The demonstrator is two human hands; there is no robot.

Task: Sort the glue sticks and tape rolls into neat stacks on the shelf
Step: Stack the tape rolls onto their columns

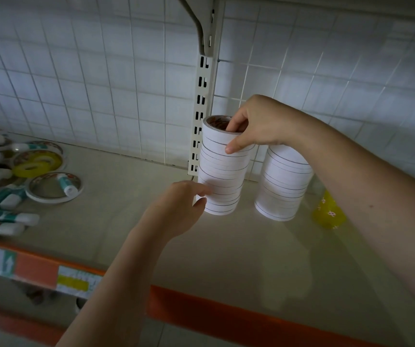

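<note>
On the shelf (116, 221), far left, glue sticks (8, 217) lie loose among flat tape rolls (37, 163). Right of them, the left hand (180, 209) touches the base of a tall stack of white tape rolls (222, 171) with loosely bent fingers. The right hand (256, 123) pinches the top roll (217, 128), fingers inside its core. A second stack (282, 184) stands just beside. The tall stack leans slightly; a nudge could topple it into its neighbour. A yellow item (329, 211) sits farther right.
</note>
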